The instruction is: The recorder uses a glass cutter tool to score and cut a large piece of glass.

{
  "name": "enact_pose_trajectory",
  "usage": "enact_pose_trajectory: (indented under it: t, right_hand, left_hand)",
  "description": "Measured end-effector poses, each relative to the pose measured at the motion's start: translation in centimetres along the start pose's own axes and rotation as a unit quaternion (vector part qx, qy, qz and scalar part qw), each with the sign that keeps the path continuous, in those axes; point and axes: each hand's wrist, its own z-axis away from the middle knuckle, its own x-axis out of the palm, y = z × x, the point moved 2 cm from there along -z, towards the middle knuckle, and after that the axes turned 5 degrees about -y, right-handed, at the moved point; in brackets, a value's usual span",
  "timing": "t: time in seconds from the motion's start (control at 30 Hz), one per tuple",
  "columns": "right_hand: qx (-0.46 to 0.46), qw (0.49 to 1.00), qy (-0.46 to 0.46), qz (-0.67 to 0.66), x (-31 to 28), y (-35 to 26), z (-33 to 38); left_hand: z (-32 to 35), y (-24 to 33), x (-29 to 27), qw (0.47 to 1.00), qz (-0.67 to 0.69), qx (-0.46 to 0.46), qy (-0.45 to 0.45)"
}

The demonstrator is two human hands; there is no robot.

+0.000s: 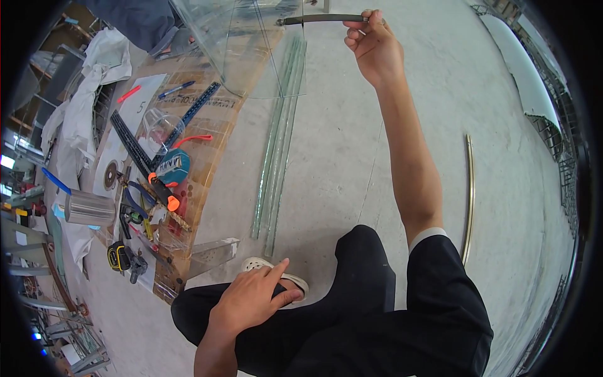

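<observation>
A clear panel [248,70] shows at eleven o'clock. The left hand [252,296] lies open at seven; the right hand [380,53], at one, pinches a dark strip [330,18] at twelve, overlapping the panel in view. Positioning seems underway, likely calling for steady fingers.

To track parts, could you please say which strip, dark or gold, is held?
The dark strip, in the right hand; the gold strip lies on the floor.

Bright, even, diffuse light; shadows on floor [339,157] soft. Blown-out patch [7,162] at 9 o'clock. Pale reflections on glass [251,69], 11 o'clock. Middle sharp. Fisheye bows the edges; rim vignettes to black.
</observation>
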Motion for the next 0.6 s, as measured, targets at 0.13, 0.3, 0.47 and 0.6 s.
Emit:
enact_pose_trajectory:
  t: [0.13, 0.3, 0.47, 0.6]
  right_hand:
    - [-0.008, 0.999, -0.028, -0.026, 0.1, -0.2, -0.3]
    - [-0.015, 1.000, -0.002, -0.009, 0.6, -0.3, -0.6]
    - [-0.011, 0.998, -0.049, -0.027, -0.1, -0.6, -0.8]
    - [-0.013, 1.000, -0.017, -0.015, 0.1, -0.6, -0.9]
  left_hand:
    - [0.0, -0.2, 0.1, 1.000, -0.002, 0.006, 0.005]
    - [0.0, -0.2, 0.2, 1.000, 0.002, 0.011, 0.013]
    - [0.0, 0.0, 0.2, 1.000, -0.008, 0.007, 0.001]
    - [-0.2, -0.1, 0.6, 1.000, -0.013, 0.016, 0.000]
